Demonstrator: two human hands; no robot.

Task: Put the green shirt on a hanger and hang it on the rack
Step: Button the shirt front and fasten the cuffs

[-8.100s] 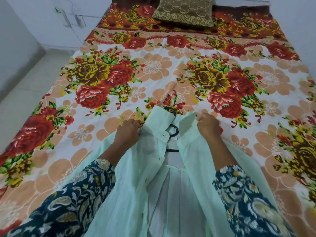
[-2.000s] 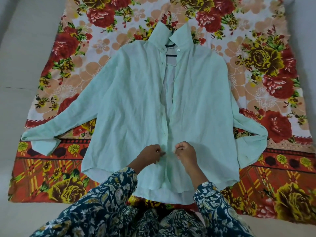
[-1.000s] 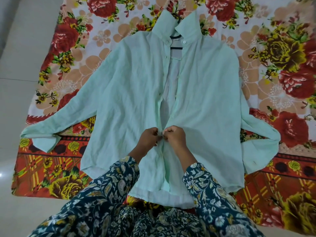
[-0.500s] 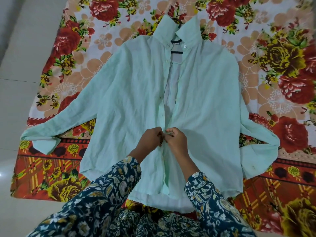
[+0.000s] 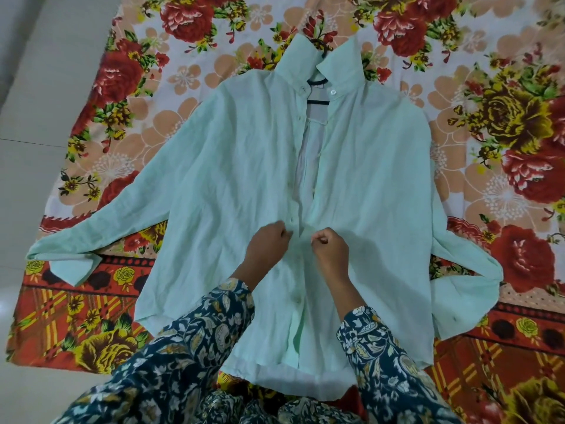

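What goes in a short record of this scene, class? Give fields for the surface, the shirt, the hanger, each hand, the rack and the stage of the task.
surface: floral sheet
green shirt: lies flat on the sheet, front up, sleeves spread to both sides, upper front open
hanger: black, inside the shirt, showing at the collar
left hand: fingers curled, pinching the shirt's front edge at mid-front
right hand: fingers curled, pinching the facing edge, close beside the left hand
rack: not in view
stage: shirt on hanger, not yet hung
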